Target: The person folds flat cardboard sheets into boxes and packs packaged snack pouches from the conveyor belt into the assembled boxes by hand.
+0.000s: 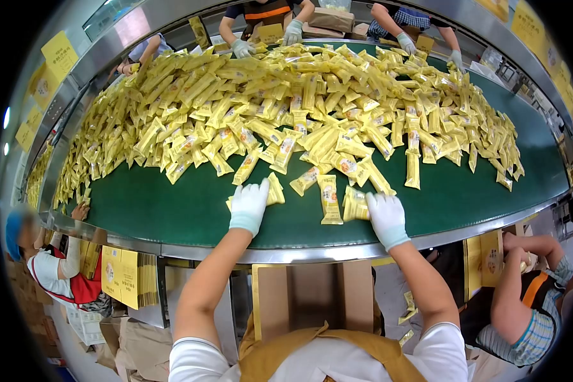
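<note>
My left hand (249, 207), in a white glove, is closed over yellow wrapped snack packets (275, 190) at the near side of the green belt. Opposite it, my right hand (387, 219), gloved too, grips yellow packets (355, 205) by their right end. Between the hands a single packet (329, 199) lies flat on the belt, its printed face up. Just beyond them spreads a large heap of the same packets (280, 95). My fingers hide part of what each hand holds, so the exact number is unclear.
An open cardboard box (272, 305) stands below the belt's metal edge (299, 254), before my body. Across the belt, co-workers' gloved hands (293, 32) reach to the heap. Other people work left and right. Folded yellow cartons (122, 277) stand at left; packets (409, 309) lie on the floor.
</note>
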A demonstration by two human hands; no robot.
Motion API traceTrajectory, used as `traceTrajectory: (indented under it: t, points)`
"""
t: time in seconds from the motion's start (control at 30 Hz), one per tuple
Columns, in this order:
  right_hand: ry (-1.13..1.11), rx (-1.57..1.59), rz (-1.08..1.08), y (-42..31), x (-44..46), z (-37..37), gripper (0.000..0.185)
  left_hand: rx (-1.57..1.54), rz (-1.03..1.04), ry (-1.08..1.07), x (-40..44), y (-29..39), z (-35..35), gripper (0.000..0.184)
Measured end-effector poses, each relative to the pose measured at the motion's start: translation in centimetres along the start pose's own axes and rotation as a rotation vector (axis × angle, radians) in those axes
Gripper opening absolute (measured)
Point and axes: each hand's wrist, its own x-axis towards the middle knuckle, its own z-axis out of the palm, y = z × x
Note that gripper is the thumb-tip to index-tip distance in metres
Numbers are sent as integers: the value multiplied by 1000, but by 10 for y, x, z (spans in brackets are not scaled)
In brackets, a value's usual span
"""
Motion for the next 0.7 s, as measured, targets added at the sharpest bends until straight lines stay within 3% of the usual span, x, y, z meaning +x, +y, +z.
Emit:
traceTrajectory:
  t: [0.07, 0.1, 0.13, 0.17, 0.23, 0.37, 0.43, 0.5, 0.57, 0.6, 0.7]
  points:
    - [20, 19, -108, -6, -21, -19, 66, 52, 93, 154, -30, 9, 6, 76]
    - [3, 73, -114, -7, -31, -19, 93, 78, 140, 234, -38, 14, 2, 87]
    - [24, 95, -108, -4, -34, -15, 98, 49, 93, 16, -38, 18, -1, 112]
    - [45, 116, -102, -1, -35, -11, 103, -40, 40, -70, -34, 17, -13, 113]
    - [-182, 137, -15, 5, -23, -20, 102, -219, -65, -236, -22, 13, -41, 115]
    - [-780, 8, -60, -1, 33, -69, 98, -170, 22, -151, -25, 6, -21, 117]
    - [-602, 115, -155, -6, 51, -79, 91, -110, 56, -226, -33, 8, -24, 115]
    - [-346, 249, -298, -8, 67, -68, 90, -102, 85, -163, -44, 5, -16, 119]
    - [-87, 385, -541, -18, 86, -34, 88, -155, 17, -205, -42, 3, -18, 119]
    - [-384, 590, -501, -31, 98, -41, 84, -182, -14, -223, -39, 3, -22, 119]
    - [-660, 357, -365, -49, 91, -44, 79, -243, -103, -318, -27, -1, -35, 114]
